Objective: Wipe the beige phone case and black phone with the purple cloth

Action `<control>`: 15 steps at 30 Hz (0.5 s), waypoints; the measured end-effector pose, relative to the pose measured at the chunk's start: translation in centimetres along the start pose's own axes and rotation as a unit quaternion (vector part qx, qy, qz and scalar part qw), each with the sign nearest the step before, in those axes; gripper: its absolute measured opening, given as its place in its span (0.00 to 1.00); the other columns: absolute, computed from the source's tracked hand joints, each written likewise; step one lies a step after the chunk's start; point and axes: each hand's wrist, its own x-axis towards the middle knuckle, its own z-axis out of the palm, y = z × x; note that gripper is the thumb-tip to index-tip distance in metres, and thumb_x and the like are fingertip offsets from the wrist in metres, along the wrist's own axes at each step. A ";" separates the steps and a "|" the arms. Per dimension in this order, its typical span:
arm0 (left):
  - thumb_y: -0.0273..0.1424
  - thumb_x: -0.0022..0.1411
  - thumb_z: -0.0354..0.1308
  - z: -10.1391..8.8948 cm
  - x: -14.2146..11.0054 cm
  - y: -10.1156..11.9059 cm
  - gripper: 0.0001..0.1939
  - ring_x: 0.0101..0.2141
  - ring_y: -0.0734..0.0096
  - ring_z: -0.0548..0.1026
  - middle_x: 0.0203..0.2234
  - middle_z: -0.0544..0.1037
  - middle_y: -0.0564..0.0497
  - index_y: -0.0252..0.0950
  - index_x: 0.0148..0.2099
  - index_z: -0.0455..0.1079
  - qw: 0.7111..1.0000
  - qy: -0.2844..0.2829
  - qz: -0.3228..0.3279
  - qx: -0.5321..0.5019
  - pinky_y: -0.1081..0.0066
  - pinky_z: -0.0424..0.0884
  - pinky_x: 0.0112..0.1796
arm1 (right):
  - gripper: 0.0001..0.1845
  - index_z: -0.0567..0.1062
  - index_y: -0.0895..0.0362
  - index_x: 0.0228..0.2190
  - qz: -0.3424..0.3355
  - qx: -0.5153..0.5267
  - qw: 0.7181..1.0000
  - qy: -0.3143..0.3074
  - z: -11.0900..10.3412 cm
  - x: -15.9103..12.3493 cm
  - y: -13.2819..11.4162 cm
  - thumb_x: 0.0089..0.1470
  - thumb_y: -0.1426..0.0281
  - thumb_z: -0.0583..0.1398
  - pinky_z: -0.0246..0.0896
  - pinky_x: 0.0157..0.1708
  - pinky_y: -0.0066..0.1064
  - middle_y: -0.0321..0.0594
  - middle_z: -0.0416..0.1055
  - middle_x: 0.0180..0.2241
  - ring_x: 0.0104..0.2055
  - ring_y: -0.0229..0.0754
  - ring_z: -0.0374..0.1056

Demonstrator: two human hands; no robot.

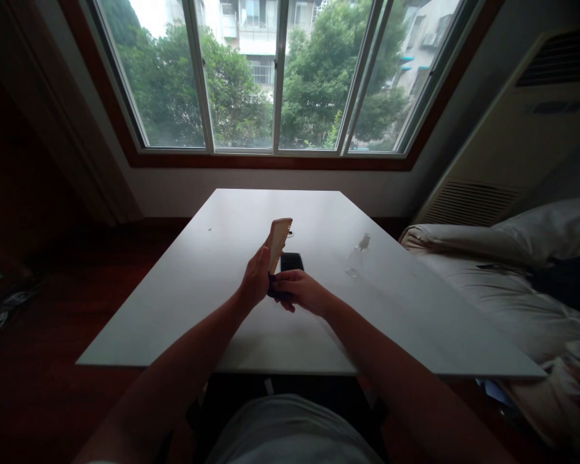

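My left hand [256, 277] is closed around a pale beige phone case [280, 238], held tilted upright above the table with its camera cutout near the top. My right hand [303, 290] pinches a small dark cloth [272, 287] against the lower end of the case. Part of the cloth is hidden by the fingers. Just beyond my right hand, a black phone [291, 261] lies flat on the white table [183, 303]. Behind the case, a small ring-like object [291, 234] is partly covered.
A clear spray bottle [357, 256] stands to the right on the table. A tiny dark speck [209, 229] lies at the far left. Beyond the table's right edge is a bed or couch with pale bedding [493, 277]. A wide window [275, 84] faces me.
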 end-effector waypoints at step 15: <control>0.53 0.70 0.48 0.4 -0.2 0.8 0.32 0.53 0.56 0.75 0.55 0.76 0.40 0.35 0.61 0.71 0.996 0.000 0.011 -0.091 0.60 0.69 0.55 | 0.11 0.76 0.58 0.35 -0.168 -0.045 0.942 0.288 -2.3 0.2 -1.4 0.48 0.66 0.64 0.67 0.41 0.32 0.37 0.76 0.32 0.36 0.41 0.71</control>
